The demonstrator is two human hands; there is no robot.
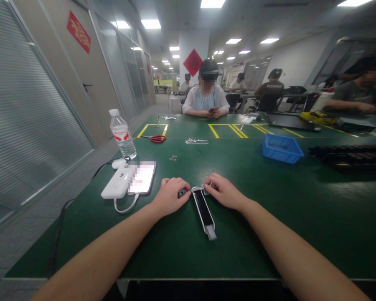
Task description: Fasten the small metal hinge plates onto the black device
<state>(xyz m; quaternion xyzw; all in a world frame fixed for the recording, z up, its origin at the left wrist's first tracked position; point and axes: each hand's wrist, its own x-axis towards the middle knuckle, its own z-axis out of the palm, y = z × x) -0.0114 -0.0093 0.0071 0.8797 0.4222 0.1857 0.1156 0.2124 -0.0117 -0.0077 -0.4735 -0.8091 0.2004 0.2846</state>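
A long narrow device with a white frame and a black face [203, 207] lies on the green table, its far end between my two hands. From its near end sticks a pale grey tab [211, 232]. My left hand [172, 195] is closed around a small dark grey part [183, 192] just left of the device's far end. On the other side, my right hand [222, 190] pinches a small silvery piece [208, 189], partly hidden by the fingers. Several tiny rings [173, 157] lie beyond my left hand.
Left on the green table [288, 234] are a phone [146, 177], a white power bank [117, 184] and a water bottle [123, 136]. Farther back lie red scissors [158, 139] and white strips [196, 141]. A blue bin [282, 148] stands right; a person [207, 98] sits opposite.
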